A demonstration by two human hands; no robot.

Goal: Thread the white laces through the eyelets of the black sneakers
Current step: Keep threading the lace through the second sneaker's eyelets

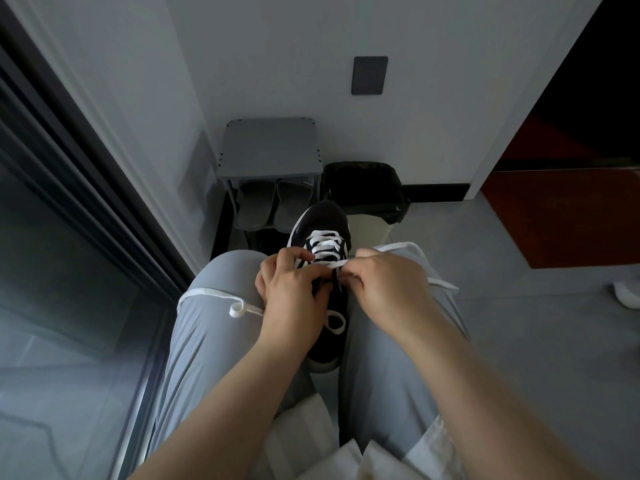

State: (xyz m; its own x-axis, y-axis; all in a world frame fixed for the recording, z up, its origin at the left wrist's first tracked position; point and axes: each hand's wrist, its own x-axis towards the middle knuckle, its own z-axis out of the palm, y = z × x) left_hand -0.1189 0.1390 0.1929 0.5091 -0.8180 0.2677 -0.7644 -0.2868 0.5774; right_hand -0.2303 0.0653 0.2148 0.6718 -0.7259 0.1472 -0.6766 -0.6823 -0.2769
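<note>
A person is sitting, and the black sneaker (322, 216) is lying between the two thighs, with its toe pointing away from the body. The white lace (325, 245) is already crossing several times through the front eyelets.

The left hand (291, 289) is gripping the sneaker at its left side, near the eyelets. Its fingers (294, 254) are curled and pressed together; I cannot tell whether they are also pinching the lace. The right hand (391, 282) is staying at the other side, and its fingers (349, 271) are pinching one strand of the lace that is running flat across the tongue between both hands.

One loose end of the lace is hanging over the left thigh (214, 271), making a small curl there. The other end is going over the right thigh (391, 341). A small loop of lace is lying on the back part of the sneaker.

Behind the sneaker, a grey shoe rack (270, 147) is standing against the wall, with grey slippers (256, 206) under it, and a bin (360, 181) lined with a black bag is standing just beside it on the floor (519, 341).
</note>
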